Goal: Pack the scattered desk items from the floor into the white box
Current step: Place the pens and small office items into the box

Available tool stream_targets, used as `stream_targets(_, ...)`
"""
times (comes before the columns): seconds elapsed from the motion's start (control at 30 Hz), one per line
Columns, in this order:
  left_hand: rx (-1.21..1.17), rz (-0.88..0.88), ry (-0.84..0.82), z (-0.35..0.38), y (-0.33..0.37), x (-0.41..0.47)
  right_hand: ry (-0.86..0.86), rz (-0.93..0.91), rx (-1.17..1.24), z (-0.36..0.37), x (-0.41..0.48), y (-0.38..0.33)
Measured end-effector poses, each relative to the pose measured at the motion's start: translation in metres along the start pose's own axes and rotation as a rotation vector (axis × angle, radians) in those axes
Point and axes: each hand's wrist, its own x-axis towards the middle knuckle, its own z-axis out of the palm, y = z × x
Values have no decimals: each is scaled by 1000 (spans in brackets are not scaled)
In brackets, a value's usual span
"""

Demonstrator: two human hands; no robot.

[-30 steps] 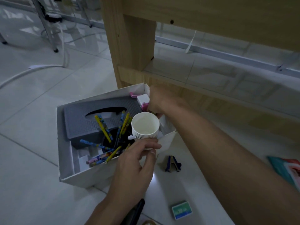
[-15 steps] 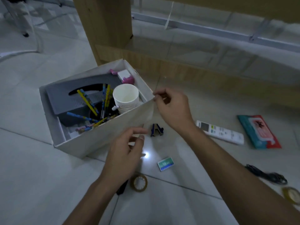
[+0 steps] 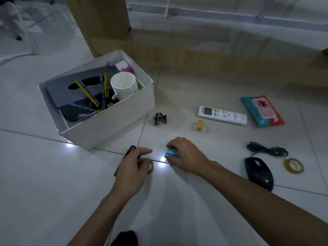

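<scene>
Floor count first: three tape rolls, one remote, one pack of wipes, one mouse, one blue tool, one black pen, one small carton.

The right hand [image 3: 186,155] is low on the glossy tile floor [image 3: 44,183], fingers curled round the small green-and-blue carton [image 3: 171,152]. That is a firm grasp, with the carton still on the ground near the white box. The left hand [image 3: 133,168] is bent over the first tape roll [image 3: 150,166], a yellowish see-through ring at its fingertips. Its fingers are curled and the index finger is out, but I cannot tell whether it actually has a hold. The black pen [image 3: 130,150] lies partly under that hand.

The white box [image 3: 106,119] is an open, matte rectangular carton sitting just beside the wooden desk frame [image 3: 99,23]. Inside:
- one flat grey tissue cover [image 3: 60,91] with an oval slot
- one stack of white paper cups [image 3: 124,86], its side ribbed with rims
- a bunch of blue-and-yellow pens [image 3: 85,89], too tangled to count
- some pink and white bits [image 3: 124,67] in the far corner

Just outside the box sits the blue tool [image 3: 160,118], hinged and open. Further right lies the long white remote [image 3: 222,115], with the second tape roll [image 3: 200,125], a small one, just in front of it. The soft teal-and-red wipes pack [image 3: 262,111] is beyond that. Nearer the camera are the smooth black mouse [image 3: 258,173], its coiled cable [image 3: 267,150] and the third tape roll [image 3: 293,165], lying flat.
</scene>
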Motion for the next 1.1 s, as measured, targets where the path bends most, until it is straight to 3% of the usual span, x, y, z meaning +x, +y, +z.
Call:
stream_targets(0.1,-419,-277,-71,15,14,-4,85,55,201,-5,-7,-7)
stream_targets(0.17,-711,-444,-213,24,28,-3,88,33,305,-8,-14,-15)
stream_targets(0.27,-948,-545,-323,31,38,2,83,-11,392,-10,-23,-23)
stream_targets(0.4,-805,-550,-116,37,33,5,103,84,511,-17,-28,-14)
stream_targets(0.53,-566,-451,199,24,25,-5,34,-4,247,-3,-22,-9)
stream_targets(0.63,-498,-401,329,14,16,-18,-84,-157,77,19,-12,-27)
stream_targets(0.83,-506,-398,291,8,5,-35,-35,-187,-39,48,-1,-52)
stream_targets(1.1,-483,-357,224,8,4,-36,26,-1,-3,32,-2,-26)
